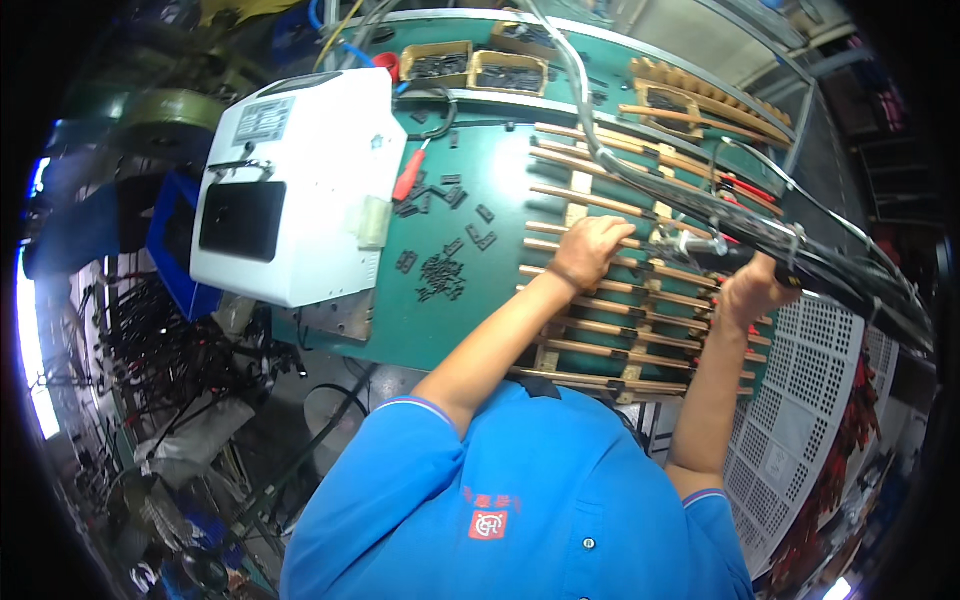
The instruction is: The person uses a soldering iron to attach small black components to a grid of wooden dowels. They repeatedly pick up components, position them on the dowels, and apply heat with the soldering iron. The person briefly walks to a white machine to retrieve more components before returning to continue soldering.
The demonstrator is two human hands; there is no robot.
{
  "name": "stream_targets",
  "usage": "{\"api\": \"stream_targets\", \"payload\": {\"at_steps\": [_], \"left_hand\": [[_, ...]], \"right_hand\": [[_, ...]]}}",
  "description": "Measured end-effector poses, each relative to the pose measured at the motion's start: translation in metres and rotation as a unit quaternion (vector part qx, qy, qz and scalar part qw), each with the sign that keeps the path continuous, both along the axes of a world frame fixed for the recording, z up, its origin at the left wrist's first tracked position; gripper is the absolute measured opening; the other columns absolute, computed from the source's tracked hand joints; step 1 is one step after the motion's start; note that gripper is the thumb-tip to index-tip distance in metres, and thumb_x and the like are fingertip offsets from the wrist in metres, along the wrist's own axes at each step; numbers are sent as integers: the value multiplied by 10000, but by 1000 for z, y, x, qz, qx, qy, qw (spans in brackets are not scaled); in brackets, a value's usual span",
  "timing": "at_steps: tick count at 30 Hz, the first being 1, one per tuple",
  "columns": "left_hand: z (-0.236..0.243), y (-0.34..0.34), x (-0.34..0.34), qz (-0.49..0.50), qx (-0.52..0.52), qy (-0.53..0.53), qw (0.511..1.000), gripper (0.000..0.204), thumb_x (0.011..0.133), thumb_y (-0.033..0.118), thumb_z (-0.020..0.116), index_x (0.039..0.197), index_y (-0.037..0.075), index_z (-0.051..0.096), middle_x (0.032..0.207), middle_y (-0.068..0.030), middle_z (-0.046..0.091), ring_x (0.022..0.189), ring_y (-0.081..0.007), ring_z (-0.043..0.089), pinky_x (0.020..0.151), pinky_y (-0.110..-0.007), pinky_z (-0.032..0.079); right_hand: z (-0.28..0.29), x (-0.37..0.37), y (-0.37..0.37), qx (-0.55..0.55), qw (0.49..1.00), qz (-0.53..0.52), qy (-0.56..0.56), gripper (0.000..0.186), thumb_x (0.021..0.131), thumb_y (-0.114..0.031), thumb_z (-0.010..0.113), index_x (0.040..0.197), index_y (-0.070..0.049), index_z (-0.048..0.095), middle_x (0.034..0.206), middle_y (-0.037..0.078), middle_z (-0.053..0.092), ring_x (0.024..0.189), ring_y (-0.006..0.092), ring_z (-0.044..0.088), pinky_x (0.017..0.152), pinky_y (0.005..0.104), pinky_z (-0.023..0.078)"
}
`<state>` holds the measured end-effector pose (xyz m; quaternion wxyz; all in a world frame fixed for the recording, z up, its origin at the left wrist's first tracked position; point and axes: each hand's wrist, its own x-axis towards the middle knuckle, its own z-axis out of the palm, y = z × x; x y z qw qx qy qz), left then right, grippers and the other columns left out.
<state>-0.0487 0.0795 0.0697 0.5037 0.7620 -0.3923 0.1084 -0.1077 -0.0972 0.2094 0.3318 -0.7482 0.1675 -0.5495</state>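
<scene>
A row of copper-coloured rods (610,329) lies side by side on notched wooden strips (635,345), with small black pieces on them and red parts near the right ends. My left hand (592,250) rests over one rod of the row, its fingers curled down on it. In my right hand (752,292) is a dark, cylinder-shaped power tool with a metal front end (692,244), held over the rods. That metal end lies just right of my left fingertips; its exact contact point is hidden. Thick cables (650,180) cross above the rods.
A white machine (300,190) stands at the left of the green table (400,335). Small black parts (440,277) lie loose beside a red-handled screwdriver (410,172). Boxes of dark parts (508,75) stand at the back. A white perforated panel (800,400) is at the right.
</scene>
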Motion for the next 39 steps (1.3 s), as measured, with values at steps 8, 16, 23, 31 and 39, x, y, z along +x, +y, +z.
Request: {"api": "stream_targets", "payload": {"at_steps": [8,16,23,31,39], "left_hand": [[-39,229,-1,395,137,226,880,75,753,85,673,828,85,664,845,-85,629,771,-270,617,695,-372,494],[-47,219,16,299,337,187,873,119,716,165,724,831,151,698,907,-42,619,921,-243,583,803,-366,479],[-55,218,15,273,374,168,870,142,716,129,720,851,150,680,922,-59,605,914,-252,589,784,-377,486],[-15,199,16,249,67,148,955,76,770,44,672,837,40,637,843,-56,634,788,-183,631,714,-312,503],[6,52,-58,-96,-196,693,687,187,837,5,629,1016,9,574,923,-100,633,802,-200,669,643,-288,579]], "right_hand": [[18,-18,17,137,988,47,-51,193,710,72,571,900,38,570,798,123,627,603,179,596,534,266,515],[29,-22,38,214,969,100,-75,257,732,74,546,989,63,537,806,142,615,625,199,609,561,266,526],[31,-31,50,241,963,91,-74,160,774,46,557,933,54,566,767,123,616,620,160,590,547,259,508],[24,-34,42,296,947,65,-102,235,763,69,559,993,40,521,743,112,595,598,173,588,541,287,518],[76,-39,51,299,935,182,-65,255,773,25,580,1012,-23,507,768,70,585,648,152,569,569,283,498]]}}
